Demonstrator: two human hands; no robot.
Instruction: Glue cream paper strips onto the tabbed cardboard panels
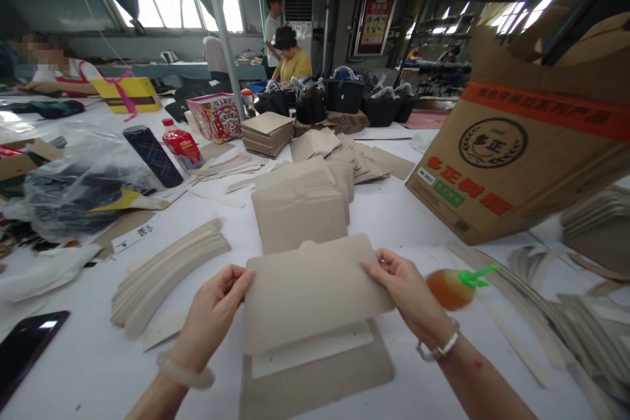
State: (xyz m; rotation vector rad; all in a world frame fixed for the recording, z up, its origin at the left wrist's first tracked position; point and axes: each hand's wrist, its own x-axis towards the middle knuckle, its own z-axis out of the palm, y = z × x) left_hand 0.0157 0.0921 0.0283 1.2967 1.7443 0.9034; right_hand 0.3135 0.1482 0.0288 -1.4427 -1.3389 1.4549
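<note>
A grey cardboard panel (315, 292) with rounded corners and a small tab on its far edge is held up between both my hands. My left hand (221, 302) pinches its left edge, thumb on top. At the right edge, my right hand (401, 282) grips it the same way. Beneath lies another grey panel (354, 374) with a white strip (315, 351) on it, partly hidden by the held one. Just beyond, a stack of similar panels (302, 210) is spread out. To the right of my right hand lies a glue bottle (450, 287) with a green nozzle.
Curved cardboard strips (170, 272) lie left, near a phone (32, 354). A large carton (492, 151) stands at right. Farther back are a red bottle (182, 144), a dark patterned cylinder (152, 156), a panel stack (267, 134) and black bags (344, 92). Several people are beyond.
</note>
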